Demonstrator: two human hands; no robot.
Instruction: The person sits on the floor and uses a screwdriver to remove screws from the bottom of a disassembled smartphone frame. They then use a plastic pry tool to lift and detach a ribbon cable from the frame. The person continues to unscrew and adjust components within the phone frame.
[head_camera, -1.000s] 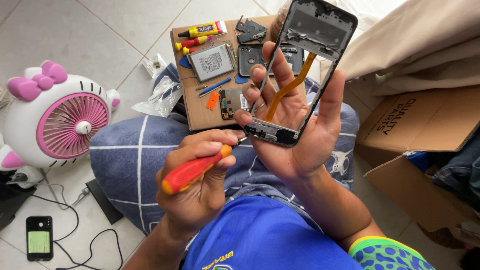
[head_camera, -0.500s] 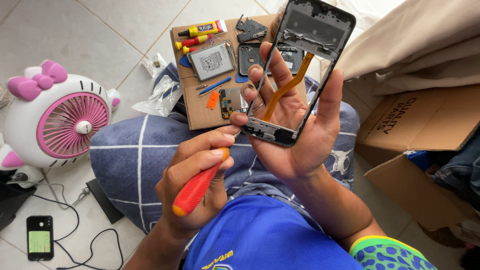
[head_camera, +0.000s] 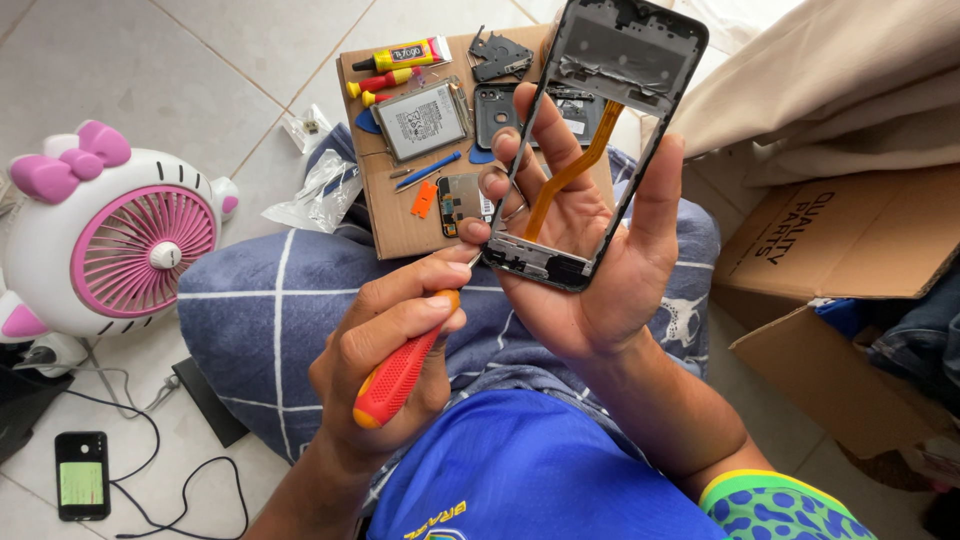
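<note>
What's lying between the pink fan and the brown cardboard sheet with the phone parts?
In the head view, a crumpled clear plastic bag lies on the tiled floor.

Head-worn, looking steeply down from close range over lap and both hands, tiled floor (head_camera: 200, 40) filling upper left, cardboard box (head_camera: 850, 250) along right edge.

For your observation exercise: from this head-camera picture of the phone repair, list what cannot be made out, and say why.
- Screwdriver tip: head view, too small, hidden by left hand fingers.
- Phone frame top corner: cut off by picture's upper edge.
- Right hand palm: partly covered by frame.
- Small parts on cardboard sheet: too small to identify.
</note>
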